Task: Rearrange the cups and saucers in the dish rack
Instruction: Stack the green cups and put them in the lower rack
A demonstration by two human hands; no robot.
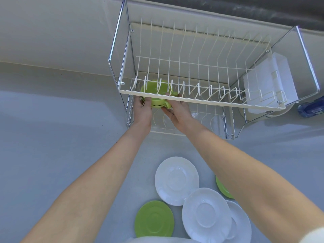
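A two-tier white wire dish rack [201, 100] with a chrome frame stands on the counter. Green cups [156, 95], apparently stacked, sit at the left end of the lower tier, partly hidden behind the upper tier's front rail. My left hand [142, 109] grips the cups from the left. My right hand [175, 111] holds them from the right, near a cup handle. On the counter near me lie three white saucers [177, 179], [206, 214], [240, 223] and two green saucers [154, 219], [223, 188].
A translucent plastic cutlery holder [270, 81] hangs at the right end of the upper tier. A blue bottle [312, 107] lies on the counter at the far right. The wall runs behind the rack. The upper tier's slots hold nothing.
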